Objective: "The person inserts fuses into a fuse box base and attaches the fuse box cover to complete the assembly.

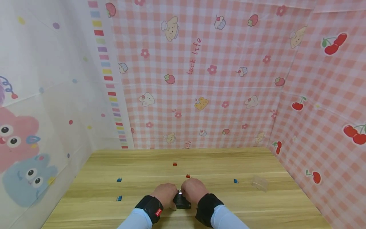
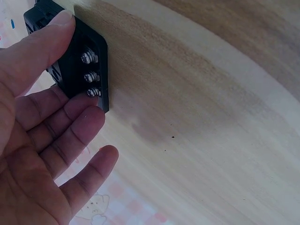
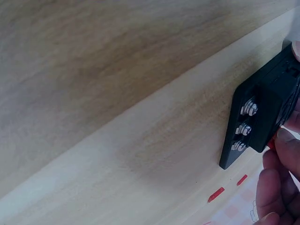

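A black fuse block with silver screw terminals along its side lies between both hands near the front of the table. My left hand holds it, thumb on its top in the left wrist view and fingertips against its far side; the little finger stands away. At the block's far end, my right hand pinches a small red blade fuse, mostly hidden by fingers and block. Whether that fuse sits in a slot cannot be told. Just beyond the right hand lies another red blade fuse.
Farther back lies a red fuse. Two blue fuses are on the left; one blue fuse is on the right, beside a clear plastic cover. Patterned cloth hangs behind the wooden table.
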Available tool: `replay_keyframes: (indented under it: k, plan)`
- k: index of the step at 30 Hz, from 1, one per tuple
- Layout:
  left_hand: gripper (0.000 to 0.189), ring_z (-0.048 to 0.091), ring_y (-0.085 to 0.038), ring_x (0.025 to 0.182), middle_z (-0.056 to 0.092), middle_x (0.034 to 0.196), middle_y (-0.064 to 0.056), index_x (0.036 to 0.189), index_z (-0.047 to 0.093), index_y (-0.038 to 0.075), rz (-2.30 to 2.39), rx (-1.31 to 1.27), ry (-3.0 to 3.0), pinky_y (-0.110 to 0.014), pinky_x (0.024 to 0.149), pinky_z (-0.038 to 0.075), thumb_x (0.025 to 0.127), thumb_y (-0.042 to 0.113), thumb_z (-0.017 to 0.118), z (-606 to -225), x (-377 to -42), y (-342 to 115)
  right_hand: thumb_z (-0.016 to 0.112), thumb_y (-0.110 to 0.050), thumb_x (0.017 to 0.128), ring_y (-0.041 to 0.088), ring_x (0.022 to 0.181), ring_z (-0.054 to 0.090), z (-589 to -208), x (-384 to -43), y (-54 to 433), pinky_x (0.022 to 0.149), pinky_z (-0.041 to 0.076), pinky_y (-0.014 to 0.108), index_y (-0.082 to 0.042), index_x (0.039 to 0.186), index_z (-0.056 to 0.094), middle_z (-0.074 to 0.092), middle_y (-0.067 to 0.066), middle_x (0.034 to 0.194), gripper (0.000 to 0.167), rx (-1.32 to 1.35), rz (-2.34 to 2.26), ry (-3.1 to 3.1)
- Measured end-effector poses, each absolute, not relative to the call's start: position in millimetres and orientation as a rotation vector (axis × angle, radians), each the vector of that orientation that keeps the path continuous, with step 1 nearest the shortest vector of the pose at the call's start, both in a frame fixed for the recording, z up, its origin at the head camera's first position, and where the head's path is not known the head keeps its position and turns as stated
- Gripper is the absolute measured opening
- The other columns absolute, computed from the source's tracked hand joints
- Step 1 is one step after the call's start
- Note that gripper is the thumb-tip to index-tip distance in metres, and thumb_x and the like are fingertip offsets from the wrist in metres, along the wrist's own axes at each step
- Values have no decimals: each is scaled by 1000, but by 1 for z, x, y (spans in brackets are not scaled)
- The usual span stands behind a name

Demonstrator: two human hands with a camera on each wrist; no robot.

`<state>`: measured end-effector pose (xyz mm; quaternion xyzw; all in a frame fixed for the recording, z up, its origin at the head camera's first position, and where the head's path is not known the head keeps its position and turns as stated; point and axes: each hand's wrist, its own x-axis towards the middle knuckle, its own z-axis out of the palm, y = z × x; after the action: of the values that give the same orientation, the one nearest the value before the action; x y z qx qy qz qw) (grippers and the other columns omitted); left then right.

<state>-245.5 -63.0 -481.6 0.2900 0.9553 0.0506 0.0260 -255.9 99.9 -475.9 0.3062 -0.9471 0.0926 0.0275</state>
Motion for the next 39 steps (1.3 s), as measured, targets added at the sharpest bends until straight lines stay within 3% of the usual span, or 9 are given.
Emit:
replay_keyframes:
  k: [26,39]
  plan:
    - [34,51,-9,67,57,75,4,82,70,8,186,858,2934,-29,69,47,63,24,94,-478,-244,-62,75,-6,84,8,61,46,-481,-253,99,63,42,23,-13,78,75,59,-9,66,9,917,222,-2957]
    - [34,50,-9,68,56,74,5,82,70,8,179,842,2928,-29,69,46,64,24,94,-479,-244,-62,79,-4,78,7,59,45,-483,-250,98,61,41,24,-15,73,72,56,-9,63,14,956,60,-2872]
